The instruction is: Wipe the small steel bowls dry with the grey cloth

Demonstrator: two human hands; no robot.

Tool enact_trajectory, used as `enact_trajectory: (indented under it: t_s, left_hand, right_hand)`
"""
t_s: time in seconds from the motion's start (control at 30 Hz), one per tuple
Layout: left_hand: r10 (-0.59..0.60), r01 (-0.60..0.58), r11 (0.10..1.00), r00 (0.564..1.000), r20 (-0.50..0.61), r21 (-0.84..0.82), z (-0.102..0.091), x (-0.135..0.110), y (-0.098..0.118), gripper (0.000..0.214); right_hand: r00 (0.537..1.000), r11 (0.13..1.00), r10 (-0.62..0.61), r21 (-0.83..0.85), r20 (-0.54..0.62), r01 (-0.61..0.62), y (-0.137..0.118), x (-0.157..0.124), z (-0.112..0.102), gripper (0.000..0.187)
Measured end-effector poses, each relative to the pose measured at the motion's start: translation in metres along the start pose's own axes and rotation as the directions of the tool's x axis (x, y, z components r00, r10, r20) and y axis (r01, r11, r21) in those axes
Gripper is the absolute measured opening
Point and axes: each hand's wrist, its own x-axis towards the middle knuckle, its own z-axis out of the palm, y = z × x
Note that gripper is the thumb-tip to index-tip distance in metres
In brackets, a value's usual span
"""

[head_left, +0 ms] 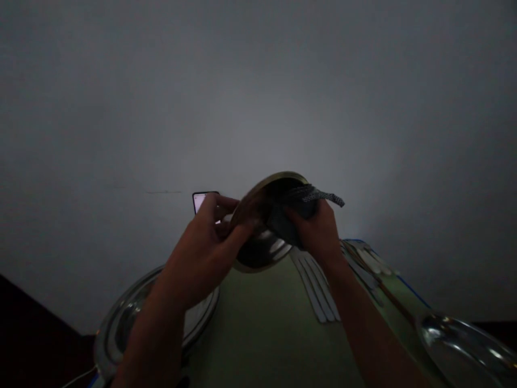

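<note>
A shiny metal bowl (pixel 262 253) is held up above the table, tilted so that its inside faces me and to the right. Gripping its left rim is my left hand (pixel 205 258), thumb on the inner side and fingers behind. My right hand (pixel 321 231) is closed on a dark grey patterned cloth (pixel 288 223), which presses against the inside of the bowl. One end of the cloth sticks out to the right past the knuckles. The right fingertips are hidden by the cloth.
A phone (pixel 198 200) with a lit screen leans on the wall behind my left hand. Metal plates (pixel 111 328) lie left on the green table (pixel 250 334). Several knives (pixel 317 288) lie centre-right; spoons (pixel 374 261) and a metal dish (pixel 464 345) are farther right.
</note>
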Motion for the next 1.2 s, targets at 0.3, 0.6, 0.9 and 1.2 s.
enact_trajectory:
  t_s: [0.3, 0.6, 0.9, 1.2]
  left_hand:
    - [0.020, -0.158, 0.931, 0.923, 0.385, 0.329, -0.014, -0.020, 0.006, 0.035]
    - [0.203, -0.237, 0.966, 0.944, 0.259, 0.106, -0.018, -0.014, 0.018, 0.038]
    - [0.158, -0.159, 0.987, 0.986, -0.052, -0.014, 0.019, 0.002, -0.017, 0.052]
    - [-0.029, -0.024, 0.981, 0.963, 0.266, 0.193, -0.004, -0.008, 0.005, 0.036]
  right_hand:
    - [0.858, 0.842, -0.458, -0.197, 0.234, 0.503, -0.019, -0.003, -0.033, 0.012]
    - [0.933, 0.959, -0.272, 0.008, -0.237, 0.282, -0.025, -0.013, -0.016, 0.030]
    - [0.999, 0.995, -0.039, -0.088, 0.036, 0.043, -0.008, -0.004, -0.018, 0.043]
    - [0.935, 0.844, -0.192, -0.435, 0.299, 0.313, -0.018, 0.005, -0.054, 0.024]
